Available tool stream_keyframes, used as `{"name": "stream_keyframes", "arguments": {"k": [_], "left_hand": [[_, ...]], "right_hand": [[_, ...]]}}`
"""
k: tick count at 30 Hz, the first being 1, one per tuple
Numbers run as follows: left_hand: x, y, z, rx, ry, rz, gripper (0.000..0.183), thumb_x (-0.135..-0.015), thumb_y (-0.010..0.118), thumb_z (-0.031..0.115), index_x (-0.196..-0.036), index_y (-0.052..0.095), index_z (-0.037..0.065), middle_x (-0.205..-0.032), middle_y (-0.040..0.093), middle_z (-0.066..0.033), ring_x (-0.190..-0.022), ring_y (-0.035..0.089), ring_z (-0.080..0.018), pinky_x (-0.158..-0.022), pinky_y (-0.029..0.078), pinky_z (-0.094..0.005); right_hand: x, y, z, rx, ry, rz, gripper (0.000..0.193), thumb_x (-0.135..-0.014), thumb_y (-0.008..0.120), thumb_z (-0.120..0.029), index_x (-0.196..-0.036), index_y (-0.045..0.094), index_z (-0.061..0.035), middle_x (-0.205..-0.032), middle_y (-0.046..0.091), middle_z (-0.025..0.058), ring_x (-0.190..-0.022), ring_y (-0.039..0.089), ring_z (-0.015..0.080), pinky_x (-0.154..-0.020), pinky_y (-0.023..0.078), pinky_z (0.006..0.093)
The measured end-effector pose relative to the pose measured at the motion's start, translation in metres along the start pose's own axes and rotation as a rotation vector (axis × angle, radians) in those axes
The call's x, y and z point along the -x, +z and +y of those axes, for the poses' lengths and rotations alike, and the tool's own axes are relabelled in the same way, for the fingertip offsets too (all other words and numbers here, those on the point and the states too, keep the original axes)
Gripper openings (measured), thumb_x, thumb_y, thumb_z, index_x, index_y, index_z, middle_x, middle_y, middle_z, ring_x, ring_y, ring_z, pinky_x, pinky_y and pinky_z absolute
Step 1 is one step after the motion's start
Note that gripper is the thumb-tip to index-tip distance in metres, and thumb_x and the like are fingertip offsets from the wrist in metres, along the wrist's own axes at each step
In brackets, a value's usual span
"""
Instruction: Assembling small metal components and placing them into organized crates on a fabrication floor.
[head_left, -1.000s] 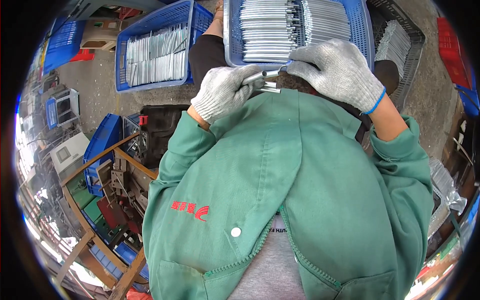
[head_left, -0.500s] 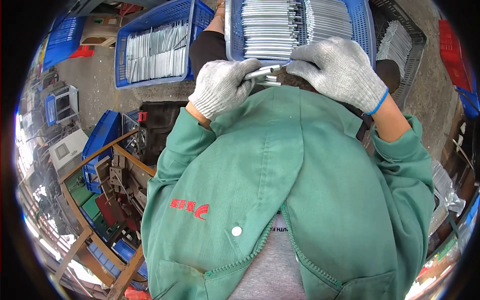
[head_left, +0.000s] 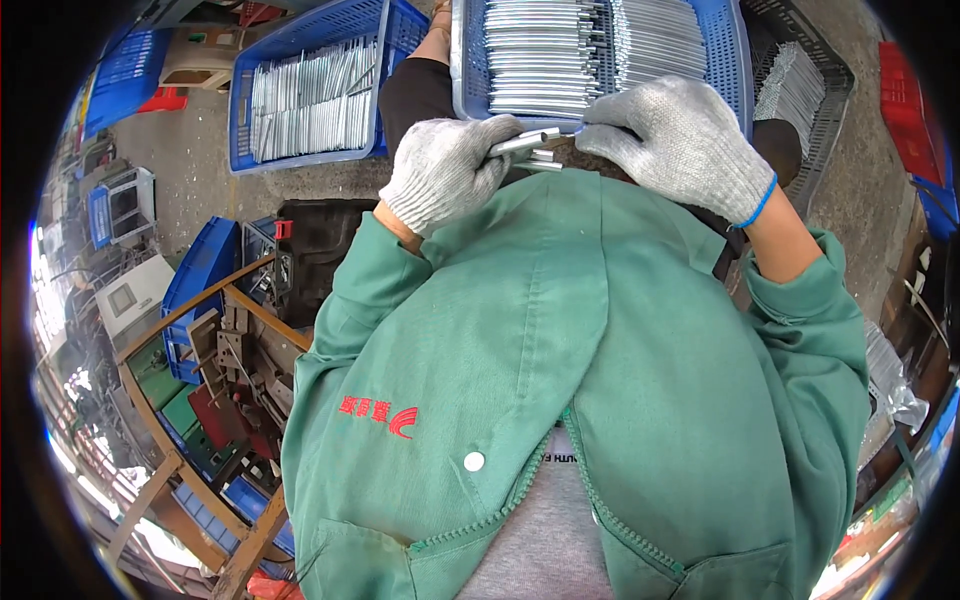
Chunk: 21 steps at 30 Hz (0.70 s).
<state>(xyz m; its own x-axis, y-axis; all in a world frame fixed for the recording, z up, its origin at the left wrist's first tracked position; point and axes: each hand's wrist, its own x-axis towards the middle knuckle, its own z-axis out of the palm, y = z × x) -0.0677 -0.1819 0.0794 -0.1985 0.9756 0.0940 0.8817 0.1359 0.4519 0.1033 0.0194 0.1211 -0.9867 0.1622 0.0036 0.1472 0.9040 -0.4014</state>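
"Several slim metal tubes [head_left: 522, 143] sit in your gloved left hand [head_left: 445, 175], your fingers wrapped round them and their uneven ends jutting rightward, just beyond the front of your green jacket [head_left: 460, 310]."

"And your right hand [head_left: 685, 150]?"

"Its thumb and fingers curl toward each other near those ends. Whether you pinch anything there, I cannot tell; the tips are too small to read."

"So how would you best manage the bundle?"

"I'd say hold your left fist snug and still, and let only your right fingertips work. Smooth metal would probably slide in a knitted glove if you loosened your grip."

"What about the blue plastic basket [head_left: 722, 80] ahead of you?"

"It bears two stacks of similar tubes [head_left: 540, 60]. Your right fingertips hover close to its near rim, so mind that you don't bump it."
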Motion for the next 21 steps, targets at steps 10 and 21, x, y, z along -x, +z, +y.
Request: {"name": "stream_keyframes", "arguments": {"k": [10, 21], "left_hand": [[0.003, 0.004, -0.004, 0.059, 0.024, 0.013, 0.018, -0.081, 0.065, 0.011, -0.097, 0.074, 0.010, -0.070, 0.071, -0.0053, -0.052, 0.060, -0.0240, -0.053, 0.046, -0.0344], [0.001, 0.010, -0.011, 0.038, -0.021, -0.073, 0.021, -0.088, 0.064, 0.012, -0.107, 0.071, 0.010, -0.077, 0.075, -0.0036, -0.058, 0.067, -0.0238, -0.054, 0.048, -0.0339]], "right_hand": [[-0.007, 0.002, 0.003, -0.041, 0.074, -0.076, 0.024, -0.091, 0.068, -0.031, -0.090, 0.080, -0.0108, -0.070, 0.070, 0.0053, -0.056, 0.059, 0.0236, -0.058, 0.048, 0.0356], [-0.006, 0.005, 0.006, -0.125, 0.136, -0.065, 0.026, -0.092, 0.066, -0.035, -0.094, 0.081, -0.0138, -0.073, 0.073, 0.0056, -0.058, 0.065, 0.0225, -0.060, 0.054, 0.0353]]}}
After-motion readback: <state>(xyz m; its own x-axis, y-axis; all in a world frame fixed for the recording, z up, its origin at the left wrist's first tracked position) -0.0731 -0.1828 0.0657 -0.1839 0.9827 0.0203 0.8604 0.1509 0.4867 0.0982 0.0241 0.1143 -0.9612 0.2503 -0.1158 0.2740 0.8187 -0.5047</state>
